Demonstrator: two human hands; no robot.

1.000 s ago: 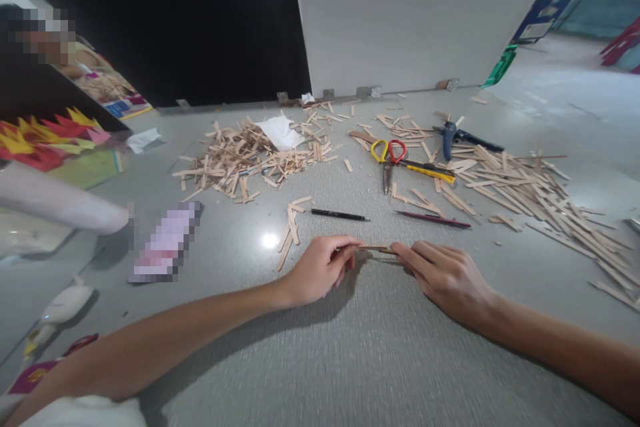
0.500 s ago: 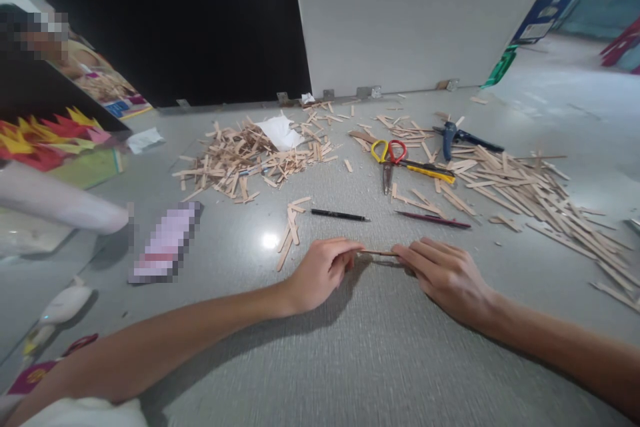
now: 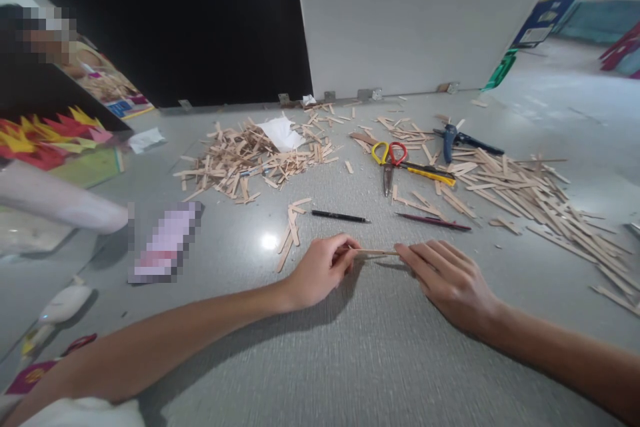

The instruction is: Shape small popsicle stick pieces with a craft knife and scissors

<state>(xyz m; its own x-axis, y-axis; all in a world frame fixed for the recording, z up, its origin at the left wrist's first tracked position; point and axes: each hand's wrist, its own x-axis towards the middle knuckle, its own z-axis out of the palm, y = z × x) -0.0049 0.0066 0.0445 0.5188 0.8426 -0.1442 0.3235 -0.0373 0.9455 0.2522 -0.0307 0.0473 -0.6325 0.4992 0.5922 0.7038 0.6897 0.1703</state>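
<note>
Between both hands a thin wooden stick (image 3: 373,252) is held level, just above the grey table. My left hand (image 3: 320,270) pinches its left end between thumb and fingers. The fingers of my right hand (image 3: 447,280) are closed over its right end, palm down. Beyond the hands lie a black pen (image 3: 340,216) and a dark red pen (image 3: 434,220). A few short stick pieces (image 3: 289,230) rest beside my left hand. Scissors (image 3: 387,163) with one yellow and one red handle lie further back, touching a yellow and black cutter (image 3: 430,173).
Heaps of wooden sticks lie at back left (image 3: 235,163) and right (image 3: 545,200), with dark blue pliers-like tool (image 3: 450,141) near the right heap. A black and white board (image 3: 400,20) stands behind. At left are a blurred pink object (image 3: 167,240) and a white glue gun (image 3: 67,303).
My left fingers have shifted their pinch on the stick, curling more, and a little more of the stick shows. My right hand has barely moved.
</note>
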